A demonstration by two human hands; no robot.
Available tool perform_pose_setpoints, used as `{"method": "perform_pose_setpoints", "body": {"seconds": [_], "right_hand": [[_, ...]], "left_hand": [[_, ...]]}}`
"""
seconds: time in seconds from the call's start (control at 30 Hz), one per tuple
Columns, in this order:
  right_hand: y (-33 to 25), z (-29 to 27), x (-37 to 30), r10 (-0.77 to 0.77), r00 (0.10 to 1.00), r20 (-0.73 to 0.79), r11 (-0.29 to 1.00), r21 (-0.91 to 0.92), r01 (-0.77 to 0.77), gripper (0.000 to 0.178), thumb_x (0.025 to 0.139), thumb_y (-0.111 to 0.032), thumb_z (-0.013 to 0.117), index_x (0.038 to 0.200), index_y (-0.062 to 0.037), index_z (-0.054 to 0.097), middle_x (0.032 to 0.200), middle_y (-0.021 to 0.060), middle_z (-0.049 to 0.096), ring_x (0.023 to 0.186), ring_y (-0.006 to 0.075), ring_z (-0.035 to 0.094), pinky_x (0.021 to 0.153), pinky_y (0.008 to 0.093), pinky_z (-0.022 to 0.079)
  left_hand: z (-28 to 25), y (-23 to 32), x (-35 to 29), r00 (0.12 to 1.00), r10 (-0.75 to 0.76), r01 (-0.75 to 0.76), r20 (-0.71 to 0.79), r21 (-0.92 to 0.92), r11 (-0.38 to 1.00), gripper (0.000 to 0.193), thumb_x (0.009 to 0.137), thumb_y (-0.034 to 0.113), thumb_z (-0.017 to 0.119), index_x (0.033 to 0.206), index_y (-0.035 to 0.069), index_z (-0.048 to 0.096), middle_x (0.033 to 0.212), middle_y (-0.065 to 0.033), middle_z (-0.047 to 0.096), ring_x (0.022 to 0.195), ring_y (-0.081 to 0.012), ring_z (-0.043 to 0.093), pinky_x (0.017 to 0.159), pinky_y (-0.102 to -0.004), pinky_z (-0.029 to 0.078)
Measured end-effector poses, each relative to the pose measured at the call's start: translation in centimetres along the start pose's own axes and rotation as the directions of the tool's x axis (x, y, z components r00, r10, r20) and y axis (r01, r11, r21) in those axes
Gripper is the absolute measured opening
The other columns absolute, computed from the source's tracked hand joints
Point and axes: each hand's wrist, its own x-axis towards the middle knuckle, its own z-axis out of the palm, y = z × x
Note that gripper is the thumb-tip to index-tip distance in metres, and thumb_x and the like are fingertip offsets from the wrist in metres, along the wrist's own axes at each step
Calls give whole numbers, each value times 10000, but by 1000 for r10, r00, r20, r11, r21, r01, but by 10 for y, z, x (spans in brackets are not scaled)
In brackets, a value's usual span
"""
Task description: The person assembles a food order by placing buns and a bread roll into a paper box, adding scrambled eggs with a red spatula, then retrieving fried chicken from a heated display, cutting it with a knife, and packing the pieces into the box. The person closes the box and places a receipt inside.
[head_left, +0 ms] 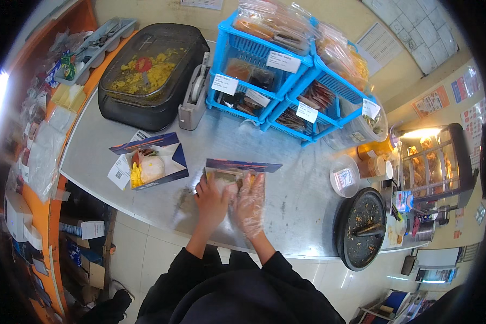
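An open paper food box (243,163), its dark blue lid flap raised at the far side, lies on the steel counter in front of me. My left hand (211,201) is bare and grips the box's near left part, fingers bent at the left wall and thumb inside. A clear plastic glove covers my right hand (250,208), whose fingers stretch out over the right half of the contents. Between my hands something greyish shows; its kind is hidden. To the left stands a second open food box (179,162) holding a white rice mound (150,168) and yellow food (137,175).
Blue stacked baskets (262,81) with bagged items stand at the back. Far left is a black covered food pan (151,70), with a grey tape dispenser (193,100) beside it. A stone mortar (353,245) with a pestle (370,230) and a clear tub (344,175) are on the right.
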Motion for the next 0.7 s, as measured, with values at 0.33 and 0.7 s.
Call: {"method": "perform_pose_setpoints", "body": {"seconds": [0.33,0.7], "right_hand": [[11,-124,-33,54,998,26,896,440,-60,614,886,-240,566,1392,3,317,1430,323,223,1329,445,255,1087,412,269],[249,-316,-336,573,779,-254,818,237,-524,595,824,-254,672,1356,-127,438,1485,181,237,1360,371,254,1091,451,271]], "left_hand": [[-10,-28,-11,938,-58,-86,-343,-392,916,573,931,293,515,1362,-23,306,1345,-259,392,1281,-329,369,1077,-405,244],[83,251,-185,823,332,-541,-462,-457,706,441,936,242,506,1284,9,368,1295,-134,458,1203,-236,409,985,-393,287]]}}
